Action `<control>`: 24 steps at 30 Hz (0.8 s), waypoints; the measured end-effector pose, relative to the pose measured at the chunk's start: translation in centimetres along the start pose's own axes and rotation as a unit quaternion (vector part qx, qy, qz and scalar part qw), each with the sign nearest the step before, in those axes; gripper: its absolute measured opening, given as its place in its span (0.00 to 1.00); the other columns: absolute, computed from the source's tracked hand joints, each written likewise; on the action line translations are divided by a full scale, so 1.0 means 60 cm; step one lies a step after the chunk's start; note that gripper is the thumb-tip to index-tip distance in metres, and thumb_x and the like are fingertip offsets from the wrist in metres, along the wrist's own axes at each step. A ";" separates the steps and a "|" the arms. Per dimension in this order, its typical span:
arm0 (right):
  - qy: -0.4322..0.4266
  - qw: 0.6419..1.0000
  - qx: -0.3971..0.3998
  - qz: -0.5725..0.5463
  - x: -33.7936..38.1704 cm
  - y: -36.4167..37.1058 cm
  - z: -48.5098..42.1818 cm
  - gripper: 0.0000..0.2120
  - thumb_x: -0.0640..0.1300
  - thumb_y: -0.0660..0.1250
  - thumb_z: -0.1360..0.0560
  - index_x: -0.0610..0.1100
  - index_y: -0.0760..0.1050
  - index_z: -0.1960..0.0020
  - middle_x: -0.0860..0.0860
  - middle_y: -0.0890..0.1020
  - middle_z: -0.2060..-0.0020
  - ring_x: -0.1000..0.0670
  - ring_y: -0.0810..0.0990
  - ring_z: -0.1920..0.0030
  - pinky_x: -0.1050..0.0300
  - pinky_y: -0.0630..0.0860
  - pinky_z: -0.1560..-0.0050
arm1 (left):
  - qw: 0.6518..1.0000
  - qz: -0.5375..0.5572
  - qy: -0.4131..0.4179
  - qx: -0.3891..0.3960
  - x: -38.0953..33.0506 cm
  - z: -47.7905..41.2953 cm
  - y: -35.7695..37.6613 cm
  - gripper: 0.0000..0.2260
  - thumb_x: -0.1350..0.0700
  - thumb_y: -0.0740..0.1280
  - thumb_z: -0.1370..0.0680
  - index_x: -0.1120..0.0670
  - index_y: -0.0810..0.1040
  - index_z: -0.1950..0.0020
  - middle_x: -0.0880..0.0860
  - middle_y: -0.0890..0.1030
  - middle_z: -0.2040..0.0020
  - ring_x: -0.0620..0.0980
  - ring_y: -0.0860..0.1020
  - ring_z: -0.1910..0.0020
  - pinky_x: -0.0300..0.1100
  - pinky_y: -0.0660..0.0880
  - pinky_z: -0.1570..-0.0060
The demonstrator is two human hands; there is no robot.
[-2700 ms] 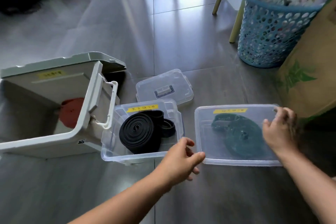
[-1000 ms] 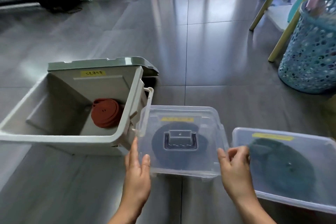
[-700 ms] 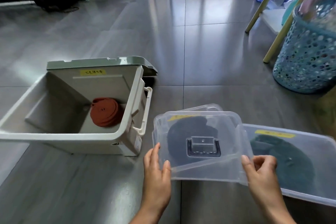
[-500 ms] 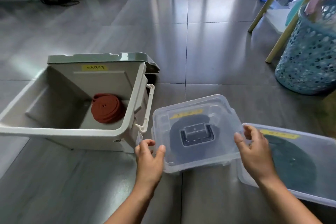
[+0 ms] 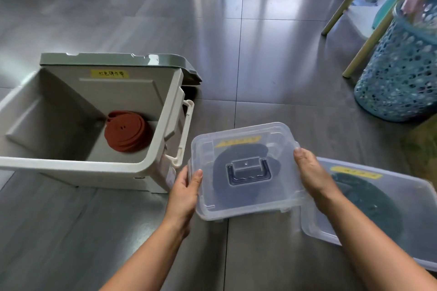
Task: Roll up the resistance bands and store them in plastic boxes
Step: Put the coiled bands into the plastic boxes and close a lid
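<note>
View from above onto a grey tiled floor (image 5: 236, 42). In the middle stands a small clear box (image 5: 248, 214) with its lid (image 5: 279, 186) on top; a rolled black band (image 5: 220, 172) shows through the plastic. The left hand (image 5: 186, 186) grips the lid's left edge, thumb on top. The right hand (image 5: 309, 172) clasps the right edge, fingers curled over the side. Just right, touching it, is a second box (image 5: 413, 196), closed, holding a rolled green band (image 5: 369, 208). Left is an open white bin (image 5: 71, 166) with a rolled red band (image 5: 127, 131) inside. A blue basket (image 5: 397, 82) stands far right.
</note>
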State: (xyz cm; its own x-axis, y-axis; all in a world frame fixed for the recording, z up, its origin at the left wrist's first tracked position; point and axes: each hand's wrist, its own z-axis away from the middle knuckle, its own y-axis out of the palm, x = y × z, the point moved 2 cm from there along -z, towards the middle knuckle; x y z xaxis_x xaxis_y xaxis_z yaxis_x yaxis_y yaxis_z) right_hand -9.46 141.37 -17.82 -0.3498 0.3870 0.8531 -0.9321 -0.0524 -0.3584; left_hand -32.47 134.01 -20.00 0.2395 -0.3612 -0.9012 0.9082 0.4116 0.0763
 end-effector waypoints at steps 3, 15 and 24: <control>0.021 0.999 -0.019 -0.027 -0.022 0.005 0.019 0.13 0.53 0.53 0.20 0.44 0.68 0.44 0.41 0.77 0.46 0.44 0.75 0.47 0.42 0.70 0.39 | 0.999 0.038 -0.014 0.008 -0.004 -0.007 0.001 0.09 0.55 0.59 0.20 0.51 0.75 0.43 0.48 0.84 0.55 0.43 0.82 0.59 0.38 0.80 0.59; -0.001 0.994 -0.072 0.080 -0.067 0.005 0.027 0.18 0.55 0.53 0.21 0.41 0.71 0.53 0.37 0.76 0.49 0.40 0.74 0.47 0.47 0.69 0.45 | 1.000 0.020 -0.019 0.008 -0.006 -0.008 0.009 0.10 0.58 0.61 0.21 0.53 0.70 0.40 0.52 0.80 0.52 0.49 0.79 0.58 0.44 0.79 0.60; 0.005 0.985 0.015 0.170 -0.037 -0.015 0.009 0.16 0.52 0.54 0.20 0.44 0.65 0.63 0.45 0.71 0.58 0.47 0.68 0.56 0.55 0.64 0.56 | 0.985 0.016 -0.161 0.053 -0.011 -0.026 -0.023 0.22 0.50 0.69 0.33 0.59 0.78 0.44 0.59 0.82 0.47 0.57 0.80 0.47 0.52 0.76 0.45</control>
State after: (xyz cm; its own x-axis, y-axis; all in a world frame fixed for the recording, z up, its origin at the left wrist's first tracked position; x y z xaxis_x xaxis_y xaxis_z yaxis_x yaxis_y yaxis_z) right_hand -7.90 140.09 -19.17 -0.6416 0.3518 0.6816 -0.7636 -0.2080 -0.6113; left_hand -34.42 134.99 -20.17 0.3502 -0.6032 -0.7166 0.9249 0.3435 0.1629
